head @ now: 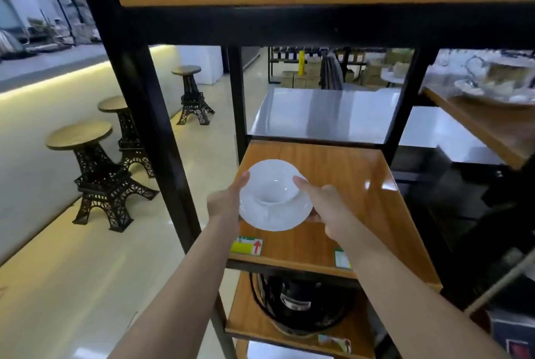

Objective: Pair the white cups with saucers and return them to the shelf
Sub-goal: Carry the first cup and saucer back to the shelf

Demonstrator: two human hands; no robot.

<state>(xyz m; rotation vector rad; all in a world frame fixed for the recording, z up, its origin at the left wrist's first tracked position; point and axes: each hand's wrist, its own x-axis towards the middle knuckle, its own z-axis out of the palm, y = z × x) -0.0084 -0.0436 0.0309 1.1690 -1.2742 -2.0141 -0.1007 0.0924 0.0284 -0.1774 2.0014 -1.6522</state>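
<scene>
Both hands hold one cup-and-saucer set over the middle shelf (pixel 347 185) of a black-framed rack with wood boards.

White cup (pixel 272 182) sits upright, centred in the white saucer (pixel 275 218). The set is over the left part of the board, toward the front; whether the saucer has touched the wood cannot be told from this angle.

Left hand (pixel 224 202) is on the left edge of the saucer, thumb running up along the cup's left side. Fingers are out of sight under the saucer, so the hand is closed on the set. Right hand (pixel 327 202) mirrors it on the right: one finger lies along the cup's right rim, others wrap under the saucer edge (only the tips show below the rim). Both forearms are bare and come in from the bottom of the frame.

Rest of that shelf board is bare, with glare on its right half. Two labels on its front edge: a yellow-and-red tag (pixel 246 245) with an arrow on the left, a small green-white tag (pixel 342 258) partly hidden by the right forearm.

Shelf below holds a black round appliance (pixel 301 303), type unclear. Shelf above carries something pale, cropped.

Left of the rack, three tower-shaped stools (pixel 95 167) on a glossy floor. Behind the rack, a steel-topped table (pixel 333 112). To the right, a neighbouring shelf with blurred glassware (pixel 498 80).
</scene>
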